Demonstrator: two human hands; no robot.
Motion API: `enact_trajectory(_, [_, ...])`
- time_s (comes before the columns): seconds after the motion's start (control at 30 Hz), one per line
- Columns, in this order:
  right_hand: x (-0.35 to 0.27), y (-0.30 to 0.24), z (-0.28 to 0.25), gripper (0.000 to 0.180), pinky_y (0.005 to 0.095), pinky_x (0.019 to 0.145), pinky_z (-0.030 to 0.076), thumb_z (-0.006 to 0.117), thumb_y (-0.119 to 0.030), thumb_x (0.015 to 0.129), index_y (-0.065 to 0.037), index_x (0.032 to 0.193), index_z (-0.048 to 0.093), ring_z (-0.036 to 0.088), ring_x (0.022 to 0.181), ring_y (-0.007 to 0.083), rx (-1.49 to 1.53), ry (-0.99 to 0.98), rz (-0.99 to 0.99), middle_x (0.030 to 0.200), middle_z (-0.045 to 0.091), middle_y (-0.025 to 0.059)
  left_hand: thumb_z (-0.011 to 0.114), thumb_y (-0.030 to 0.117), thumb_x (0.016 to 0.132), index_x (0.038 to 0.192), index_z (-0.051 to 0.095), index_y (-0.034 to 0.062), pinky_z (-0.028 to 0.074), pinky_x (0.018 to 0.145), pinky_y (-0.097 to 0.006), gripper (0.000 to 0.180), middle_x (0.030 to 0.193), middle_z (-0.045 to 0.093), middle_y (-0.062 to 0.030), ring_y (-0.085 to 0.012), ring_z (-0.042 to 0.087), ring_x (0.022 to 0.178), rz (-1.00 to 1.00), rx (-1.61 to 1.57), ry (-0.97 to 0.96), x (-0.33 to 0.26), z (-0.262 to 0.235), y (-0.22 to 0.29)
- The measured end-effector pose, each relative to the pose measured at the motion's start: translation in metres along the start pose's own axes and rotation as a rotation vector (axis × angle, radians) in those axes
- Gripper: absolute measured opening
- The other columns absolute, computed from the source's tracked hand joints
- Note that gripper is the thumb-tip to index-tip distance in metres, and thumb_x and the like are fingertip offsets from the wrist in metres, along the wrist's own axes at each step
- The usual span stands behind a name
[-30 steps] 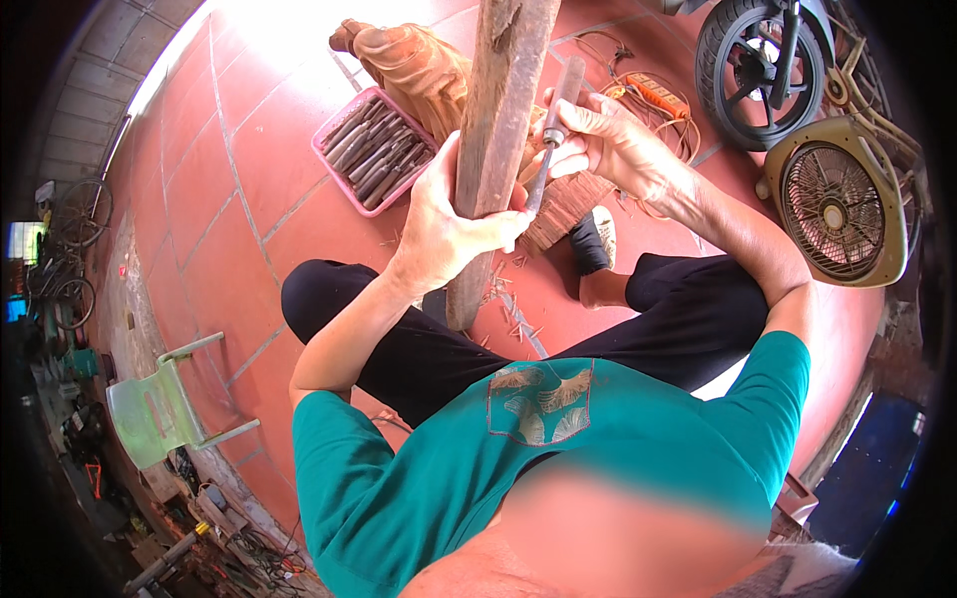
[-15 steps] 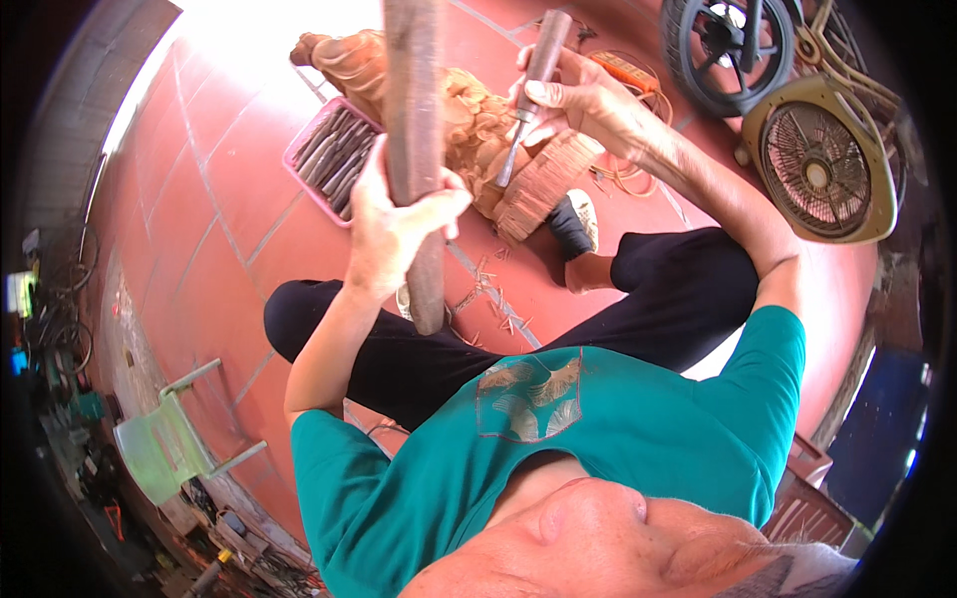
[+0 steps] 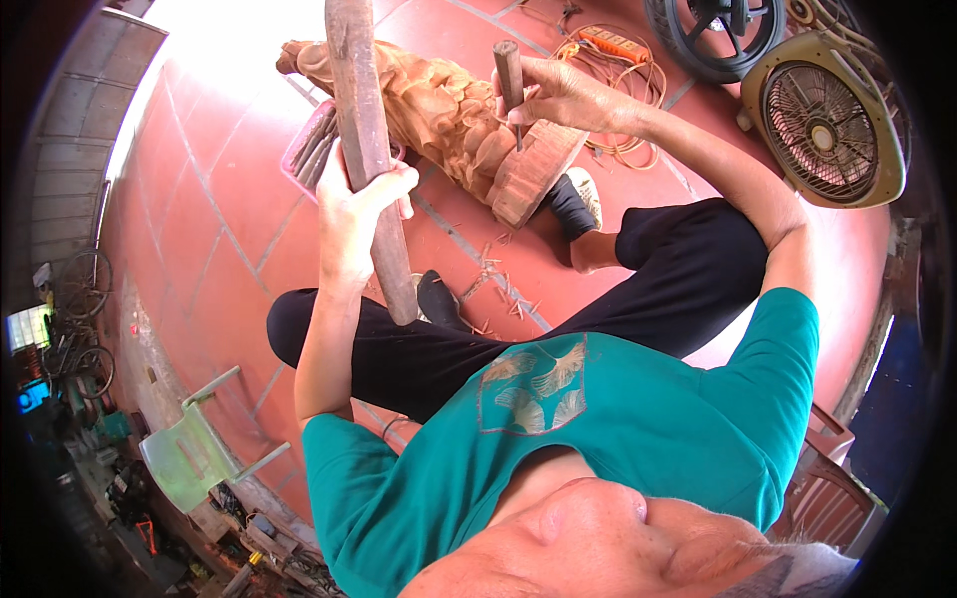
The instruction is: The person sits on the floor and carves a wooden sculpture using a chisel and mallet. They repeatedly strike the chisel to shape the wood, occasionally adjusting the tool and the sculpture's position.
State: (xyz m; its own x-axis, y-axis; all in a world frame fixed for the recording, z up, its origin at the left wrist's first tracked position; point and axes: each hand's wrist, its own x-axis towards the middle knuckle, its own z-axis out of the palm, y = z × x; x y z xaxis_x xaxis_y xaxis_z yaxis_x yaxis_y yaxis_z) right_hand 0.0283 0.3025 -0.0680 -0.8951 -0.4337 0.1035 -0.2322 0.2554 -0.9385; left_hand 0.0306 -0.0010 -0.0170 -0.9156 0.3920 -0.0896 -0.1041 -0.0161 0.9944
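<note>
A reddish-brown wood carving (image 3: 439,112) with deeply cut, rounded forms lies on the tiled floor in front of me, its flat rough base end toward my foot. My right hand (image 3: 566,98) grips a chisel (image 3: 509,72) by its wooden handle. It stands nearly upright, the blade down at the carving close to the base; the cutting edge is too small to make out. My left hand (image 3: 357,211) is wrapped round a long, thick wooden club (image 3: 359,90), raised to the left of the chisel and apart from it. The club hides part of the carving.
A pink basket (image 3: 291,164) of tools sits left of the carving, partly behind the club. Wood chips (image 3: 488,267) lie between my legs. At the far right are an orange power strip (image 3: 610,43) with coiled cable, a wheel (image 3: 720,35) and a fan (image 3: 823,135). A green chair (image 3: 187,460) is at left.
The chisel has gone from slanted to nearly upright, and my right hand has shifted slightly left and down. My left hand and the club have moved left. The whole view has shifted a little.
</note>
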Motion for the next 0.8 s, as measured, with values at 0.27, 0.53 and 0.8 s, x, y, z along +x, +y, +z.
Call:
enact_trajectory(0.27, [0.000,0.017,0.005,0.025,0.0318,0.092,0.051,0.067,-0.008,0.095,-0.006,0.116,0.055,0.063,0.103,0.0125,0.004,-0.013,0.078,0.102,0.065,0.0011,0.075,0.001,0.079,0.121,0.050,0.0003,0.050,0.057,-0.027,0.049,0.084,0.064,-0.0075,-0.0131,0.060,0.058,-0.028,0.019,-0.010,-0.002,0.001,-0.002])
enact_trajectory(0.53, [-0.002,0.010,0.010,0.022,0.0343,0.091,0.051,0.067,-0.011,0.095,-0.007,0.114,0.057,0.062,0.101,0.0126,-0.104,-0.019,0.088,0.101,0.065,0.0018,0.075,0.001,0.079,0.121,0.050,0.0000,0.050,0.057,-0.027,0.049,0.085,0.064,-0.0080,-0.0133,0.060,0.059,-0.039,0.028,-0.032,-0.003,0.002,-0.002])
enact_trajectory(0.8, [0.001,0.021,0.013,0.051,0.0379,0.081,0.053,0.072,-0.018,0.091,-0.008,0.137,0.052,0.066,0.094,0.0163,-0.155,-0.004,-0.041,0.101,0.068,0.0065,0.072,0.006,0.084,0.122,0.050,-0.0002,0.050,0.056,-0.027,0.044,0.084,0.063,-0.0074,-0.0127,0.059,0.059,0.027,0.044,-0.064,-0.003,0.002,-0.003])
